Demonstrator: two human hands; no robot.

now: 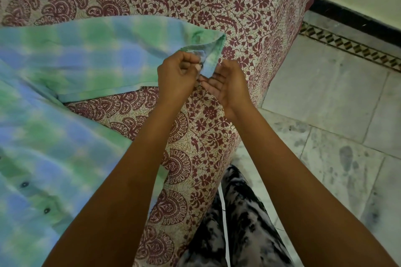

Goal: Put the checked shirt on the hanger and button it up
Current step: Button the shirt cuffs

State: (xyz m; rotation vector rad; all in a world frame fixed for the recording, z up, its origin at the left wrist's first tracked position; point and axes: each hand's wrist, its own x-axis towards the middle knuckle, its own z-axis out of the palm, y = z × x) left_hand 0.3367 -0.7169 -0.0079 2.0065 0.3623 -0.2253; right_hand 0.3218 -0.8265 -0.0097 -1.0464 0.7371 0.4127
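Left hand (176,76) pinching shirt (65,67) cuff, right hand (227,84) half-open beside, cuff button hidden, no hanger visible.

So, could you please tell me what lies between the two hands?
In the head view, the cuff end of the checked shirt's sleeve lies between the left hand and right hand.

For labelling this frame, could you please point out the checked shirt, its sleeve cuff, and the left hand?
checked shirt (54,154): head view, on the front panel.
sleeve cuff (213,54): head view, on the folded end.
left hand (175,78): head view, on the back of the hand.
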